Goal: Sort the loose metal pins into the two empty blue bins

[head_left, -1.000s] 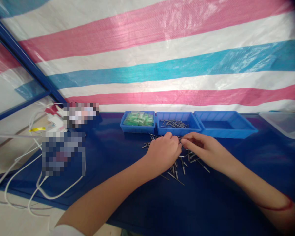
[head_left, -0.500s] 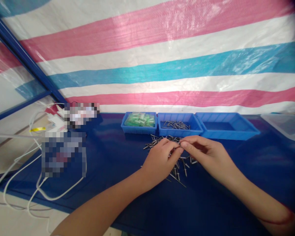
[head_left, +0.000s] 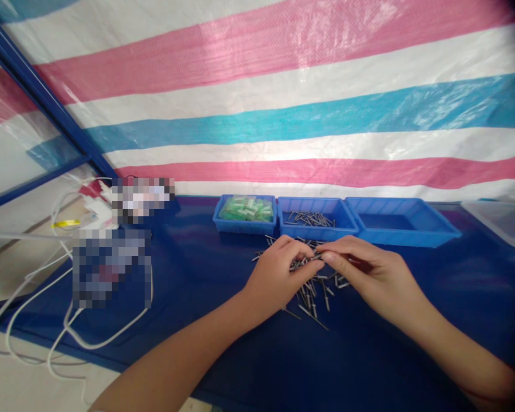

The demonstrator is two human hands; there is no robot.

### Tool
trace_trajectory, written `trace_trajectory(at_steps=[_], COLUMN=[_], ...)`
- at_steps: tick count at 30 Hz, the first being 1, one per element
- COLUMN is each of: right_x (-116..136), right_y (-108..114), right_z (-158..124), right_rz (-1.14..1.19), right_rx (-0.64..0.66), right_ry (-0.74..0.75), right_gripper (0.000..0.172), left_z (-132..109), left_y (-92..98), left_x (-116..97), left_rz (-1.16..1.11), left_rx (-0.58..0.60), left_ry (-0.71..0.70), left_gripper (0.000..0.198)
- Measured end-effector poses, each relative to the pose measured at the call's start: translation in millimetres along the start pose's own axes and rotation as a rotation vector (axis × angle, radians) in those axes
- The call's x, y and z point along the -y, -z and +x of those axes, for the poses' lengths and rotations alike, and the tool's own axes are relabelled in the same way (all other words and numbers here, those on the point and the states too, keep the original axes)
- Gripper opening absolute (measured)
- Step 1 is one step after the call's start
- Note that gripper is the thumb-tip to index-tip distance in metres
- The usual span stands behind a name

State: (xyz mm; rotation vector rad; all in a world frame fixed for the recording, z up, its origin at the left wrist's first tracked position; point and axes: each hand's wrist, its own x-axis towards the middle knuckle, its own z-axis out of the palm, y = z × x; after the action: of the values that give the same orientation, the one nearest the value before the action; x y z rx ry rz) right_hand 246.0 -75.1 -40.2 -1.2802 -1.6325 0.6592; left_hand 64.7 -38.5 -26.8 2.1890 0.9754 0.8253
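Observation:
Blind rivets [head_left: 308, 301] with thin metal stems lie in a loose pile on the blue table, under and between my hands. Over the left of the pile, my left hand [head_left: 278, 272] is curled with a gap between thumb and forefinger; rivets show through it. My right hand [head_left: 369, 266] pinches a small metal piece [head_left: 316, 256], seemingly a blind rivet, between thumb and forefinger. Its end points toward the gap in my left hand. The fingertips of both hands nearly meet, and they partly hide the piece.
Behind the pile stand three blue bins in a row: one with green-and-white packets [head_left: 246, 208], one with rivets [head_left: 311, 218], and a right-hand bin [head_left: 403, 237]. A clear plastic lid or tray [head_left: 498, 220] lies far right. White cables [head_left: 107, 343] run along the left.
My left thumb and forefinger have parted from their pinch, exposing rivets between them. My right hand has shifted slightly right and keeps its pinch. The view has moved slightly.

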Motion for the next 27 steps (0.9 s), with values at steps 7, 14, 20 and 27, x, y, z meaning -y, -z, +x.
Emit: trace_trajectory(at_steps=[7, 14, 20, 27], right_x=[-0.2, 4.0, 8.3, -8.6], right_y=[-4.9, -1.1, 8.0, 13.1], right_z=[3.0, 44.1, 63.1, 27.1], right_rz=[0.056, 0.374, 0.463, 0.471], right_rx=[0.093, -0.185, -0.205, -0.218], right_ry=[-0.148, -0.405, -0.452, -0.481], right_gripper=[0.030, 0.036, 0.030, 0.025], left_z=[2.9, 3.9, 2.2, -4.7], left_y=[7.9, 11.7, 10.9, -2.5], left_x=[1.2, 3.2, 6.5, 9.8], left_rz=[0.011, 0.064, 0.167, 0.482], left_rx=[-0.052, -0.030, 0.043, 0.227], left_ry=[0.064, 0.080, 0.007, -0.330], left_gripper=[0.024, 0.027, 0.024, 0.027])
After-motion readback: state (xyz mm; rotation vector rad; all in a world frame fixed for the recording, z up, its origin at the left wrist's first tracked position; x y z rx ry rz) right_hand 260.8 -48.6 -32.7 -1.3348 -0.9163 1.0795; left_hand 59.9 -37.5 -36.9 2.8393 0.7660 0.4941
